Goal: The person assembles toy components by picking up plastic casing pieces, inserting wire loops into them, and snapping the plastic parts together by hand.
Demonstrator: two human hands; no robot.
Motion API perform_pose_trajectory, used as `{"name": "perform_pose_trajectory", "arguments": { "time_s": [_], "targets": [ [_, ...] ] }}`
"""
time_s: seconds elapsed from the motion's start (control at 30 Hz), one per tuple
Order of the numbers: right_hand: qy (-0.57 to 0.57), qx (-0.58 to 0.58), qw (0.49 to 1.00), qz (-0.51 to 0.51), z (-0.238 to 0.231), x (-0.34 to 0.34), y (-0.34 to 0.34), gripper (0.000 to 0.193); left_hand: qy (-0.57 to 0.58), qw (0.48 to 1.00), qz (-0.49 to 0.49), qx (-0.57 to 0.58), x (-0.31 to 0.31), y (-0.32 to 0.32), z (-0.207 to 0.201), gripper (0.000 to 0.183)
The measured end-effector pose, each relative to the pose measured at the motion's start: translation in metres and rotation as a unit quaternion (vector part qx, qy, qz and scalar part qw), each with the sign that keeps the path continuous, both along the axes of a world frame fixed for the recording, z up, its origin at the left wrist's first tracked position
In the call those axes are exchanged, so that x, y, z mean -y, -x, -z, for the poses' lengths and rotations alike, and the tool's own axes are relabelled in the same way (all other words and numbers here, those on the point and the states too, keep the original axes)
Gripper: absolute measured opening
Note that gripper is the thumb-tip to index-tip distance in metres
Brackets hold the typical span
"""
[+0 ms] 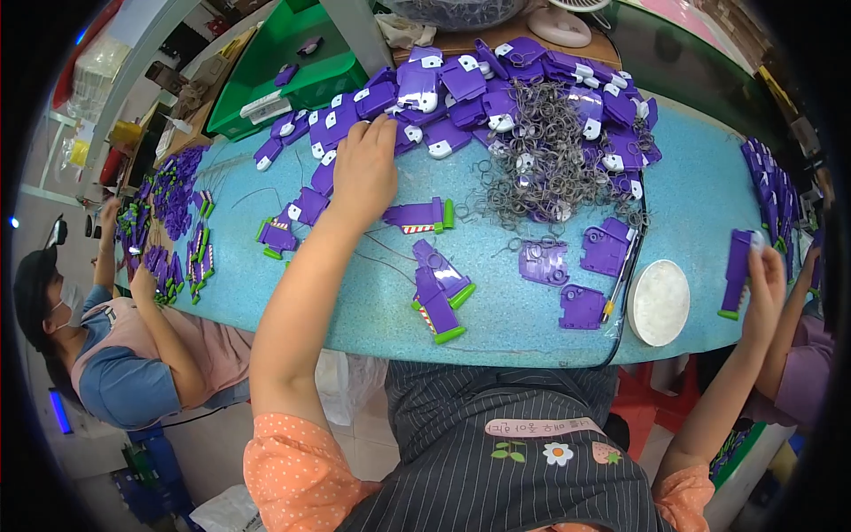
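My left hand point(367, 164) reaches onto the near edge of a heap of purple plastic parts with white corners point(417, 89). Its fingers are stretched out over the parts; the fingertips partly hide what they touch. Far to the right, my right hand point(766, 279) grips a long purple plastic wing piece with a green end point(737, 270), held upright past the table's right side. Between my arms lie a purple wing assembly with green ends and red-white stripes point(439, 288) and a similar wing piece point(417, 215). Another striped piece point(278, 235) rests left of my left forearm.
Tangled grey wire springs point(550, 151) cover the heap's right part. Three flat purple plates point(542, 262) lie near a pen-like tool point(620, 277) and a round white dish point(659, 303). A green bin point(288, 66) stands back left. Co-workers sit left point(133, 355) and right point(798, 355).
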State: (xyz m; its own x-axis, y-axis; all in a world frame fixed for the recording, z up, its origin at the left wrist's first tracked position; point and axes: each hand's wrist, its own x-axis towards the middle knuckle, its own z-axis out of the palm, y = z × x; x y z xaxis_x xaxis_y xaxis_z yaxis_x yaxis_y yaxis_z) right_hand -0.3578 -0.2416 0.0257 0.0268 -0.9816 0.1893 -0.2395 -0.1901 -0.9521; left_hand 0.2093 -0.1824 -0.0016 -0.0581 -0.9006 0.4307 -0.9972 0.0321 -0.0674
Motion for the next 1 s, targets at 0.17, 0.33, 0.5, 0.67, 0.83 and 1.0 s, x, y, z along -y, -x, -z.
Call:
{"name": "perform_pose_trajectory", "arguments": {
  "time_s": [0.17, 0.33, 0.5, 0.67, 0.83, 1.0],
  "targets": [
    [-0.055, -0.311, 0.945, 0.092, 0.048, 0.018, 0.019, 0.017, 0.029, 0.997, 0.062, 0.023, -0.001, -0.006, -0.003, 0.038],
    [0.175, -0.314, 0.93, 0.08, -0.011, -0.057, -0.108, 0.034, 0.017, 0.946, 0.062, -0.318, -0.064, 0.064, -0.044, 0.044],
    [0.178, -0.284, 0.858, -0.39, -0.035, -0.14, -0.231, 0.075, -0.076, 0.863, 0.171, -0.47, -0.141, 0.16, -0.034, 0.064],
    [0.12, -0.215, 0.891, -0.381, -0.016, -0.139, -0.235, 0.073, -0.174, 0.616, 0.171, -0.749, -0.183, 0.161, -0.019, 0.056],
    [0.13, -0.167, 0.906, -0.366, 0.001, -0.147, -0.248, 0.072, -0.195, 0.717, 0.171, -0.647, -0.186, 0.153, -0.008, 0.053],
    [0.155, -0.172, 0.927, -0.296, 0.002, -0.151, -0.249, 0.07, -0.162, 0.698, 0.047, -0.696, -0.18, 0.135, 0.003, 0.041]
  ]
}}
